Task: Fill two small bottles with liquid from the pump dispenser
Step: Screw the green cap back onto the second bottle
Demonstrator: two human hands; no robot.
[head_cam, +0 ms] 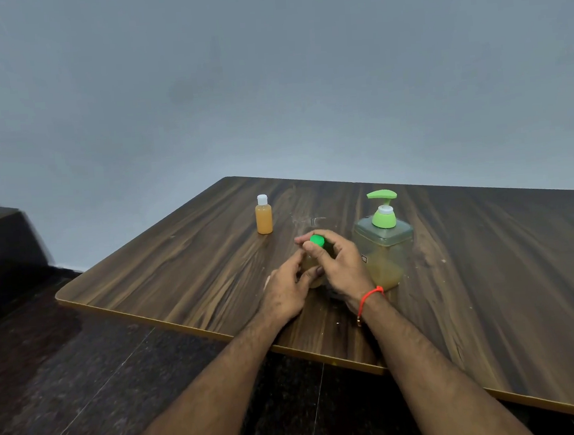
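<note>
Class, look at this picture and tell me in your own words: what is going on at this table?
A person is working on a small bottle at the near side of a wooden table. The left hand holds the bottle's body while the right hand pinches its green cap. Whether the cap is going on or coming off cannot be told. A pump dispenser stands just to the right. Farther back, another small bottle, capped in white, holds orange liquid.
</note>
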